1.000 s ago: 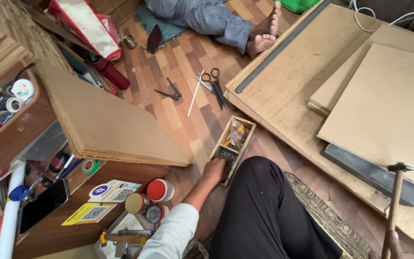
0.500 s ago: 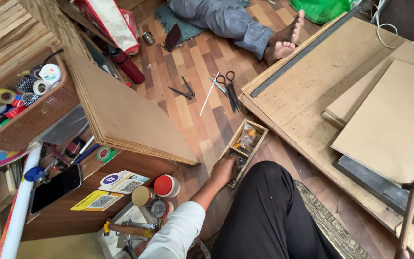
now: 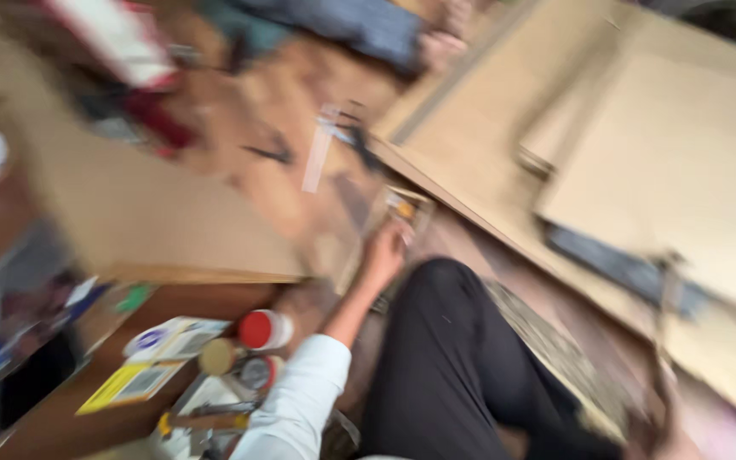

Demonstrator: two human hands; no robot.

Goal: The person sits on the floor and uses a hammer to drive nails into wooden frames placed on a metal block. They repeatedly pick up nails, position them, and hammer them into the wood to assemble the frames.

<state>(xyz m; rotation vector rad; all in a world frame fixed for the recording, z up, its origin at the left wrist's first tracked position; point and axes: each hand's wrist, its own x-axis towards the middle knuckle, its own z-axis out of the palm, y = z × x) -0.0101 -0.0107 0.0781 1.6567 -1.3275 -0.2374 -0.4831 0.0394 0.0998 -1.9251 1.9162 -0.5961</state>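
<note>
Whole view smeared by blur; edges and small parts unreadable. My left hand (image 3: 382, 255) reaches to the near end of the small wooden tray (image 3: 404, 213) on the floor, touching it; grip impossible to tell. Right hand out of view.

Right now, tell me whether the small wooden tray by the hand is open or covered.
Open: the small wooden tray has no lid and blurred bits show inside. The left hand rests at its near end.
</note>
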